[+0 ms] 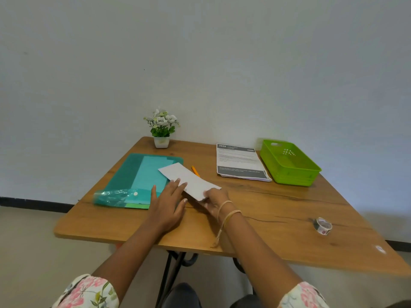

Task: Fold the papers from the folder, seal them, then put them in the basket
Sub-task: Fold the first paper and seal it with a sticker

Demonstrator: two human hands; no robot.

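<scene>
A folded white paper [189,178] lies slanted in the middle of the wooden table [266,207]. My right hand [214,202] grips its near end. My left hand [170,202] rests flat beside it, fingertips touching the paper's left edge. A teal folder [138,176] lies open at the left with its flap curled toward me. An empty green basket [289,162] stands at the back right. A roll of tape [323,225] sits near the right front of the table.
A printed stack of sheets [239,162] lies left of the basket. An orange pen [195,171] pokes out behind the folded paper. A small potted plant [162,128] stands at the table's back edge by the wall.
</scene>
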